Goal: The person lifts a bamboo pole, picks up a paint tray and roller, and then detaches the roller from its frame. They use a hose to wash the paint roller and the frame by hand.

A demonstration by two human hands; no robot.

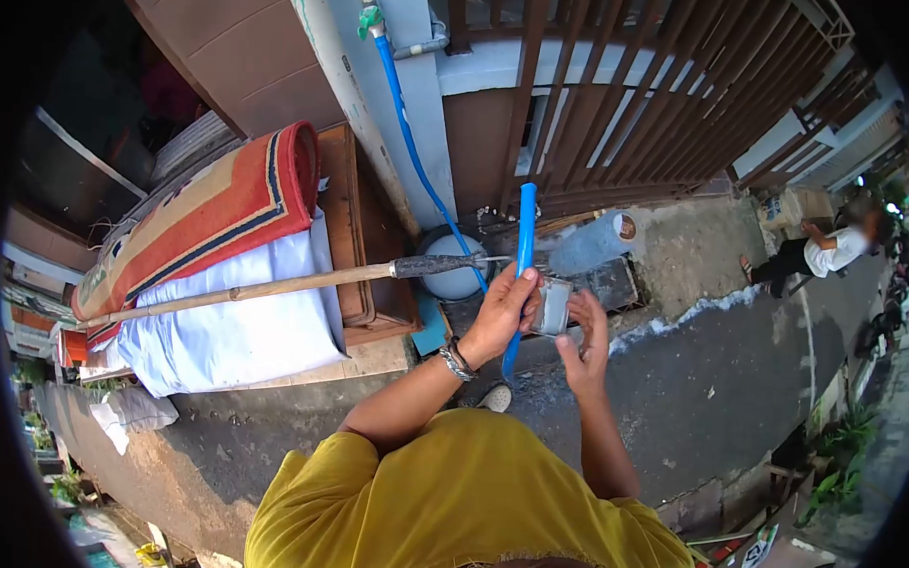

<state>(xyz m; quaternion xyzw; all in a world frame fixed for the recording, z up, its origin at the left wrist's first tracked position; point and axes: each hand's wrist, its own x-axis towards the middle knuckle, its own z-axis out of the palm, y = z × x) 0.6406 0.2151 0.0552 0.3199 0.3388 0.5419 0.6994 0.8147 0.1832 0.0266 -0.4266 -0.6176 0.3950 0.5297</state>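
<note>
My left hand (506, 311), with a braided bracelet at the wrist, is closed around a length of blue plastic pipe (527, 226). The pipe stands nearly straight up and down in the view, its lower end cut at a slant. Beside it, at my left fingertips, is a small clear-and-grey block-like piece (553, 309); its kind cannot be made out. My right hand (588, 339) is open, thumb and curved fingers apart, right at that piece's right edge. Behind the pipe ends a bamboo pole (314, 281) with a black-wrapped tip and thin metal rod.
A rolled red-and-beige rug (227, 201) and white sheeting (238, 322) lie by a wooden cabinet (361, 251). A blue hose (410, 132) drops from a tap toward a bucket (452, 269). A large clear bottle (591, 244) lies beyond. A person (826, 247) sits at far right.
</note>
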